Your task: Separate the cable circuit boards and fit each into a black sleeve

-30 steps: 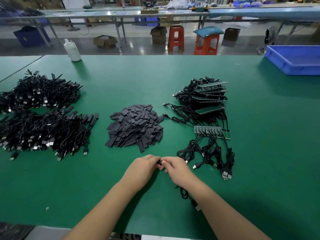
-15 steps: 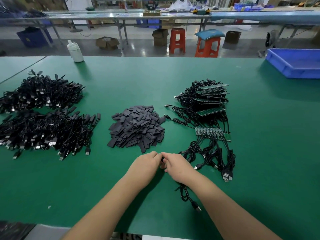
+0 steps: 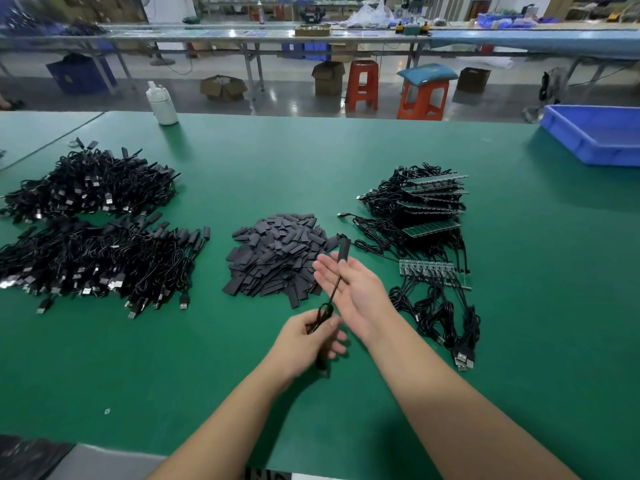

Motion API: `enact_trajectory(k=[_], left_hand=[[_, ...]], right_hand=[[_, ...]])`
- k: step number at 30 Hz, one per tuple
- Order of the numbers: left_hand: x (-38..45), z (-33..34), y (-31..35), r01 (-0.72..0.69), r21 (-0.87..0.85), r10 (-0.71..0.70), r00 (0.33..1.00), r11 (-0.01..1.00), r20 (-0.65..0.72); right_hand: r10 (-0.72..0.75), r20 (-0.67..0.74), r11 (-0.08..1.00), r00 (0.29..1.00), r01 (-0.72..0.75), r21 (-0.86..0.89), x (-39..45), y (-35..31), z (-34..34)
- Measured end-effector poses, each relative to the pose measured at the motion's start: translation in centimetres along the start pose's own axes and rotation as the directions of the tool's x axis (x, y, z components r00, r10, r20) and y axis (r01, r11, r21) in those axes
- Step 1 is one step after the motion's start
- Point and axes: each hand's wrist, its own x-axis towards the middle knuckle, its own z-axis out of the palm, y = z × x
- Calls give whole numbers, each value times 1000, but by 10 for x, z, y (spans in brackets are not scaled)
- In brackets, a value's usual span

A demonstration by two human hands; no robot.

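Head: green table point(image 3: 519, 306); left hand point(image 3: 304, 337) fingers pinch cable point(image 3: 332, 289); right hand point(image 3: 353, 289) flat.

An electronics assembly workshop is showing here. Cable heaps point(image 3: 86, 233) are lying on a green counter point(image 3: 277, 161). Long workbenches point(image 3: 311, 32) and stools point(image 3: 362, 84) are standing behind.

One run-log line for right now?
left hand: grips sleeved cable | right hand: open, beside it | sleeve pile: centre | board strip: right
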Motion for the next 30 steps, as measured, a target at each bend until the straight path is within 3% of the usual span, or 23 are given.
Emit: enact_trajectory(k=[2, 3, 4, 5, 6, 7, 8, 10, 12, 16, 24, 26, 30], left_hand=[[-1, -7, 5, -20, 32, 22, 997, 999, -75], [-1, -15, 8, -19, 49, 24, 993, 999, -116], [1, -26, 10, -13, 73, 25, 985, 997, -170], [4, -40, 13, -6, 128, 37, 970, 992, -239], [8, -56, 16, 6, 213, 63, 947, 977, -315], [14, -76, 19, 24, 302, 100, 916, 953, -388], [20, -97, 22, 50, 375, 136, 881, 926, -453], [34, -140, 29, 168, 493, 163, 813, 854, -559], [48, -180, 33, 340, 574, 131, 770, 745, -625], [65, -224, 33, 530, 691, 55, 774, 491, -631], [68, -207, 29, 520, 849, 101, 844, 92, -527], [71, -204, 27, 531, 845, 99, 839, 71, -535], [77, -208, 23, 559, 814, 116, 808, 159, -577]], right_hand=[[-25, 1, 981, 1000, 25, -191, 4, -1, 0], [-62, 6, 907, 998, 59, -416, 6, -3, -2], [-122, 31, 721, 992, 110, -684, 7, -7, -7], [-193, 84, 423, 978, 160, -892, 9, -12, -15], [-253, 152, 106, 956, 183, -977, 11, -18, -25], [-286, 202, -146, 937, 166, -975, 13, -27, -36], [-302, 230, -321, 925, 128, -938, 15, -36, -48], [-303, 238, -531, 923, 45, -846, 22, -56, -73], [-269, 184, -588, 945, -10, -809, 28, -76, -96], [-154, 54, -601, 987, -50, -798, 37, -98, -124], [-71, -8, -614, 997, -50, -788, 53, -106, -122], [-83, -24, -596, 996, -69, -800, 56, -107, -121], [-261, 86, -650, 962, -109, -752, 61, -111, -114]])
